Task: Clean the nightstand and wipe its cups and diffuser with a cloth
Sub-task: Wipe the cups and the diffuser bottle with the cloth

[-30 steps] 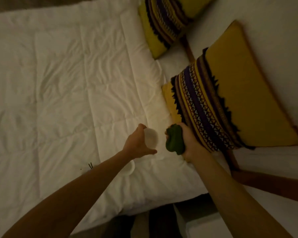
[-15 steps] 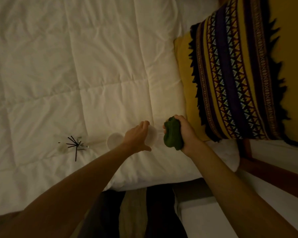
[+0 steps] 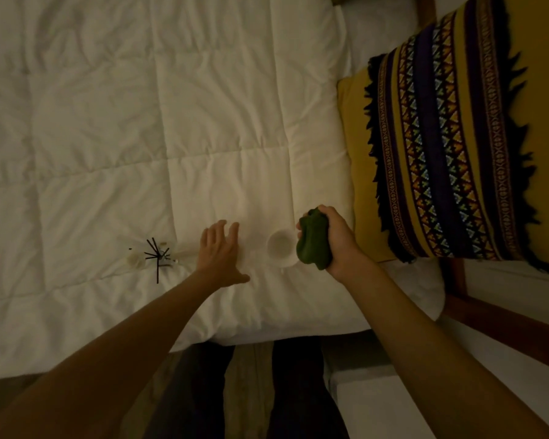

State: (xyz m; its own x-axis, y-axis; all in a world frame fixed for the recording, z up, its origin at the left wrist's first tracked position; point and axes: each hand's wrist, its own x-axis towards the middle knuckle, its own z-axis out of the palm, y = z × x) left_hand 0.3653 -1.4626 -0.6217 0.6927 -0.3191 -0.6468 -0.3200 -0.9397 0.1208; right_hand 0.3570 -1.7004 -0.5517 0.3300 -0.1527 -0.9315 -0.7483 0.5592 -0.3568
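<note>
A small white cup stands upright on the white duvet near the bed's front edge. My right hand is closed around a bunched green cloth, which touches the cup's right side. My left hand hovers open, fingers spread, just left of the cup and apart from it. A glass reed diffuser with thin black sticks sits on the duvet left of my left hand. No second cup shows.
A yellow pillow with purple patterned bands leans at the right. A wooden bed frame runs behind it. A white surface lies at the bottom right, and my dark trouser legs stand against the bed's edge.
My left hand let go of the white cup and moved left, opening out. The cup now rests on the duvet beside the cloth. The view has tilted further down.
</note>
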